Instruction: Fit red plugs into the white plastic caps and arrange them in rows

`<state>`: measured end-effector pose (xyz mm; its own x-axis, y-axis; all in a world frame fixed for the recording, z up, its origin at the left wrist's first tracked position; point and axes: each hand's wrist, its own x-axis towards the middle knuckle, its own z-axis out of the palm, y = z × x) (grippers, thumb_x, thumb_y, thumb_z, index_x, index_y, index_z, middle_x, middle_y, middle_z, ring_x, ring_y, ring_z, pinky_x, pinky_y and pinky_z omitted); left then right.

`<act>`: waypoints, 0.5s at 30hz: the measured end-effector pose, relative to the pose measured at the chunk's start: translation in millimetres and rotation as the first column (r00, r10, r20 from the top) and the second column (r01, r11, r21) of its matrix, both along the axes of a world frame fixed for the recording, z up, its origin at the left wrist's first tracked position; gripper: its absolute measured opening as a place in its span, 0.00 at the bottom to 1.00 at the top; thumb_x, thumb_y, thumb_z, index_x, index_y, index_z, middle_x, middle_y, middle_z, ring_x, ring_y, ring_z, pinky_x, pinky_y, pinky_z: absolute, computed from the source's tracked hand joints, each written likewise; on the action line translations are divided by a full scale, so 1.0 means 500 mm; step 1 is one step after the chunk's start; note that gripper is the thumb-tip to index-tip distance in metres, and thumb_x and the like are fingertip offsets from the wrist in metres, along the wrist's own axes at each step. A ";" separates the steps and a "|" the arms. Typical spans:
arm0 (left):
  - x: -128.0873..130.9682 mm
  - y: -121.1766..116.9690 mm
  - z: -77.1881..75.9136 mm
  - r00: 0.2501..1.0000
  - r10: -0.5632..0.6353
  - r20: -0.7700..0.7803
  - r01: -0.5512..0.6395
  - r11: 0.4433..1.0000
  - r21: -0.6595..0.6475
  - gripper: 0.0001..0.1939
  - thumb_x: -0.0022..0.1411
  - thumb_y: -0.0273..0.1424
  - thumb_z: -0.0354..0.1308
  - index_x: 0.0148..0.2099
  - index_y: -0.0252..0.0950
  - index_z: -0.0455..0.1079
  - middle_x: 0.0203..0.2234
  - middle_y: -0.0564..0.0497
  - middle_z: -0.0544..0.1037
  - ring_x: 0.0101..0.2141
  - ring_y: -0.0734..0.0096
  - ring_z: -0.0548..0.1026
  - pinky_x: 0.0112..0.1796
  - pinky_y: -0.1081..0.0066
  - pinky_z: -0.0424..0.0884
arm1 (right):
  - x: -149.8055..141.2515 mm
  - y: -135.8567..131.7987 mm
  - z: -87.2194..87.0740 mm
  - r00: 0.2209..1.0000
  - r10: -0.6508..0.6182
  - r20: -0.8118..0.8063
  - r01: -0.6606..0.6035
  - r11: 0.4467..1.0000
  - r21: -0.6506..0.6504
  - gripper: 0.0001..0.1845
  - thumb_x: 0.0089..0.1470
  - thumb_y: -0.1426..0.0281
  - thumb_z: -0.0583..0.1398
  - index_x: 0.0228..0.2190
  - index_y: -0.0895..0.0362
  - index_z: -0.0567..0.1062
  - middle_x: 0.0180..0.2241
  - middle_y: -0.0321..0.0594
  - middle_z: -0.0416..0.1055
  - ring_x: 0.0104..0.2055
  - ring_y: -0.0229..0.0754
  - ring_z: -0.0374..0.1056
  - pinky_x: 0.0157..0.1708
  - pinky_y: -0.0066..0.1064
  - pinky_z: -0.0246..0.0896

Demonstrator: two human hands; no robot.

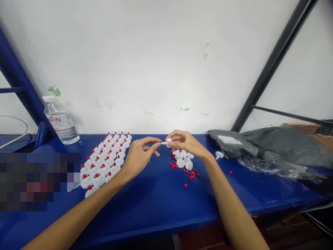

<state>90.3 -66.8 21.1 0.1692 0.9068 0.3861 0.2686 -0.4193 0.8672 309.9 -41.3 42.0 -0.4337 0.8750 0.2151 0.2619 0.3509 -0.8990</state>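
- The left hand (142, 152) is in front of the person, thumb and forefinger pinched at the thin tip of a white lid (169, 141); whether they also cover a cap cannot be told.
- The right hand (187, 142) grips the wide end of that lid between thumb and fingers, knuckles bent.
- The lid lies sideways in the air between the two hands, tip toward the left one, above the blue worktop (156, 208).
- Left of the hands, capped lids (104, 170) stand upright in close rows, each with a red top; the left forearm passes in front of the nearest ones.
- Under the right hand, loose lids (180, 163) lie in a heap, partly hidden by it.
- Red caps (192, 175) are scattered beside and in front of that heap.
- Farther right lie a single lid (220, 155) and a stray cap (231, 172), well apart.
- A water bottle (61, 121) stands at the back left, near the white wall (166, 69).
- A grey bag (231, 142) lies at the back right, clear plastic (270, 166) along its front.
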 end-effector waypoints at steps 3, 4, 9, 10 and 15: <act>0.003 -0.005 -0.001 0.999 -0.009 0.032 0.009 1.000 0.003 0.17 0.62 0.42 0.60 0.45 0.34 0.78 0.35 0.44 0.83 0.28 0.64 0.82 0.17 0.78 0.66 | -0.003 -0.002 0.000 1.000 0.013 -0.011 -0.013 1.000 -0.001 0.21 0.50 0.54 0.68 0.40 0.54 0.76 0.37 0.41 0.79 0.29 0.38 0.73 0.23 0.26 0.59; 0.003 -0.006 -0.001 0.999 -0.007 0.040 0.007 1.000 -0.001 0.16 0.62 0.41 0.61 0.44 0.34 0.78 0.35 0.44 0.83 0.28 0.65 0.82 0.17 0.78 0.66 | -0.003 -0.002 0.000 1.000 0.011 -0.018 -0.011 1.000 0.003 0.21 0.50 0.55 0.68 0.40 0.54 0.76 0.37 0.41 0.79 0.29 0.38 0.73 0.23 0.26 0.59; 0.004 -0.009 0.002 0.998 -0.020 0.065 0.021 1.000 -0.021 0.16 0.61 0.40 0.62 0.44 0.33 0.78 0.35 0.44 0.83 0.27 0.65 0.81 0.17 0.78 0.65 | -0.005 -0.005 0.002 0.999 0.012 -0.030 -0.012 1.000 0.010 0.20 0.50 0.56 0.69 0.41 0.54 0.76 0.38 0.42 0.79 0.31 0.38 0.74 0.24 0.25 0.60; 0.005 -0.009 0.002 0.997 -0.024 0.072 0.026 1.000 -0.017 0.15 0.61 0.40 0.62 0.43 0.33 0.78 0.35 0.44 0.83 0.26 0.66 0.81 0.17 0.78 0.65 | -0.005 -0.005 0.002 0.999 0.021 -0.036 -0.021 1.000 0.005 0.20 0.50 0.56 0.69 0.41 0.54 0.77 0.39 0.43 0.79 0.32 0.39 0.75 0.24 0.26 0.61; 0.004 -0.010 0.002 0.998 0.009 0.065 -0.007 1.000 -0.021 0.16 0.60 0.40 0.63 0.43 0.34 0.81 0.22 0.49 0.81 0.19 0.70 0.76 0.17 0.77 0.64 | -0.007 0.002 -0.007 0.990 0.074 -0.118 -0.079 0.996 -0.041 0.20 0.48 0.59 0.71 0.40 0.56 0.77 0.38 0.43 0.80 0.39 0.43 0.76 0.32 0.29 0.68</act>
<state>92.3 -71.9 21.9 0.1368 0.9160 0.3771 0.2143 -0.3990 0.8915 306.2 -40.3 38.2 -0.4743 0.8501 0.2286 0.1287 0.3239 -0.9373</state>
